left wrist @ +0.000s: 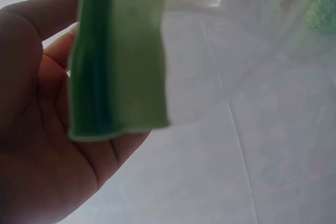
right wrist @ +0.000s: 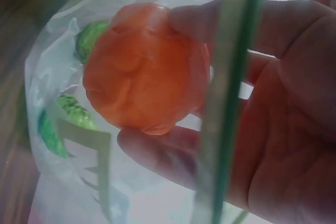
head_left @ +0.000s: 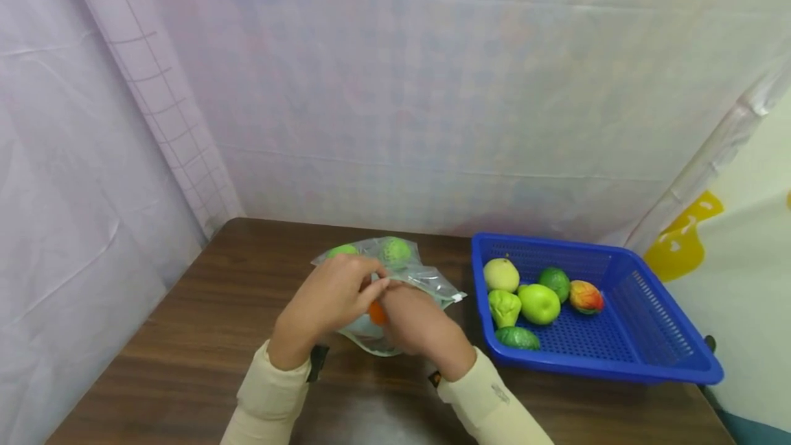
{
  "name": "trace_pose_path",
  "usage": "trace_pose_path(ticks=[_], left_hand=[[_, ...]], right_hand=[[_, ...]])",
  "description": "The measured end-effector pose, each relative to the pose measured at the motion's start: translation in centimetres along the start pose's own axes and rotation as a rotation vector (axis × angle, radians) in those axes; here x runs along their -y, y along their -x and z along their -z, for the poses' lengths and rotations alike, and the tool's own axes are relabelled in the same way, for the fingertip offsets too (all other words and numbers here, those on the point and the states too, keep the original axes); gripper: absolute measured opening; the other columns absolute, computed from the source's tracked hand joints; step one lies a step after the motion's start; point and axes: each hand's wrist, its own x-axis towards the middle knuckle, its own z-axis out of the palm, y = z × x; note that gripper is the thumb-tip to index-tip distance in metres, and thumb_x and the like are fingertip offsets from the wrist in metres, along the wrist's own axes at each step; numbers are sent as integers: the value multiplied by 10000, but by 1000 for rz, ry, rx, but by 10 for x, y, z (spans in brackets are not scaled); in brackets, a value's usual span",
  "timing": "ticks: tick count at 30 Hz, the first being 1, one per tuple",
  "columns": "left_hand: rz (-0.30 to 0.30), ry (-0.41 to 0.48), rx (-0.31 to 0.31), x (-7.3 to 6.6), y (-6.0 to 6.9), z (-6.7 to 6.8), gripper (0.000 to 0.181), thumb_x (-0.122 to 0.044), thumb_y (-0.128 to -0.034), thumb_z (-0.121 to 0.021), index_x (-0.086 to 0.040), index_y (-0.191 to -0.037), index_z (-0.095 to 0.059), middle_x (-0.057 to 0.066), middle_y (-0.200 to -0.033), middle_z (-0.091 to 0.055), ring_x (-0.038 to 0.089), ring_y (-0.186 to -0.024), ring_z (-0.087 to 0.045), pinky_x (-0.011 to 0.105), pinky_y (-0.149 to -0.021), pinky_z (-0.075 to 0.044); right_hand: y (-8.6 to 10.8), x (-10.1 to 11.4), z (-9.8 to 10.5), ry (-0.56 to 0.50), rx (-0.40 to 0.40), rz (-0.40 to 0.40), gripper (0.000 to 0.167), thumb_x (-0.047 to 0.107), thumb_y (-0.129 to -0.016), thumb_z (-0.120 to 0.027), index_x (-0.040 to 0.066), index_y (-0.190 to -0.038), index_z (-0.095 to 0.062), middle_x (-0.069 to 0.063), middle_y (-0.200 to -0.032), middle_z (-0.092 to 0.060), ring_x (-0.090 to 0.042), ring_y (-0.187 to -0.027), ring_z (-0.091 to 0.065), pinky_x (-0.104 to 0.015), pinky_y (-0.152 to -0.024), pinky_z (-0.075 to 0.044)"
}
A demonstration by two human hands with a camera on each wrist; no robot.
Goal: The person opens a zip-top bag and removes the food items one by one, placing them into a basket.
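A clear zip bag (head_left: 440,283) with a green-edged mouth lies on the table in the head view. My left hand (head_left: 330,297) grips the bag by its mouth; the green zip strip (left wrist: 126,61) crosses that palm in the left wrist view. Reaching through the mouth, my right hand (head_left: 420,318) holds a round orange artificial fruit (right wrist: 144,72) between thumb and fingers, inside the bag. Its exact kind is unclear. Deeper in the bag are green pieces, among them a round green one (head_left: 395,250) and another (head_left: 342,250) to its left.
To the right stands a blue plastic basket (head_left: 624,369) holding several artificial fruits and vegetables, including a green apple (head_left: 540,304) and a red-yellow mango (head_left: 586,297). A pale curtain (head_left: 432,101) hangs behind the brown wooden table (head_left: 204,335).
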Motion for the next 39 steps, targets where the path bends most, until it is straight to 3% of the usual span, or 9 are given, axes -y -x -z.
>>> trace_pose_path(ticks=[7,16,26,39], left_hand=[[7,11,6,0,1,1,90,-199,-961,-691,-160,-943,-771,-133,-678,-606,-15,-521,-466,201,-517,-430],[20,7,4,1,1,0,82,-198,-953,-701,-152,-956,-768,-133,-659,-576,5,-536,-461,202,-525,-424],[11,-2,12,2,-1,-1,90,-199,-954,-700,-137,-961,-766,-132,-635,-548,-1,-518,-443,197,-508,-410],[21,-19,15,1,0,0,91,-206,-954,-698,-145,-966,-764,-132,-605,-515,2,-498,-427,194,-478,-388]], right_hand=[[16,4,12,53,-38,71,566,102,-822,-732,178,-1358,-566,15,-1184,-660,-217,-979,-661,-386,-844,-562],[37,9,29,71,-68,178,617,194,-850,-777,233,-1418,-537,-2,-1357,-577,-232,-1081,-620,-421,-960,-524],[63,8,53,-27,-75,175,460,162,-854,-755,252,-1268,-575,54,-1221,-564,-161,-955,-555,-290,-695,-520],[110,1,89,-79,-281,176,476,144,-837,-790,259,-1256,-597,50,-1340,-547,-133,-1131,-559,-319,-894,-547]])
